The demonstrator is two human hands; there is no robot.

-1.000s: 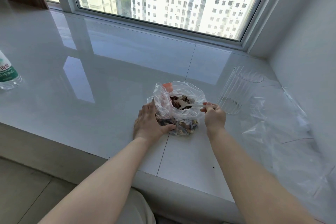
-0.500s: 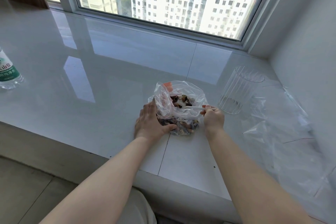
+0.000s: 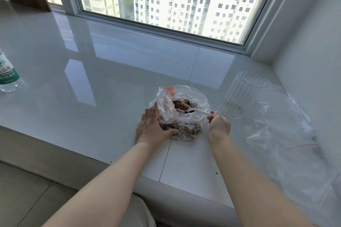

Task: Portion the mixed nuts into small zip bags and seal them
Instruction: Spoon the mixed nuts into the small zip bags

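Surface: glossy white tiled sill (image 3: 114,83) is stretching below a wide window (image 3: 175,0), with tower blocks showing outside.
Head view, bag: a clear plastic bag (image 3: 184,108) is sitting on the sill between the two hands, its mouth gaping upward and its lower part bulging.
Mixed nuts: the mixed nuts (image 3: 182,131) are lying inside that bag, some showing through the open mouth, more pressing against the near wall beside the left thumb.
Left hand: the left hand (image 3: 153,127) is cupping the bag's left side, fingers lying fairly straight along the plastic, thumb pressing against the bulging base.
Right hand: the right hand (image 3: 218,125) is pinching the handle of a white plastic spoon (image 3: 199,112), fingers curled around it.
Spoon: its bowl is reaching leftward from the right hand into the bag's mouth, just above the nuts.
Tumbler: a ribbed clear tumbler (image 3: 239,96) is standing just beyond the right hand.
Spare bags: empty clear zip bags (image 3: 287,134) are lying flat, further right of the right hand.
Bottle: a green-labelled water bottle (image 3: 8,75) is standing well apart, far left of the left hand.
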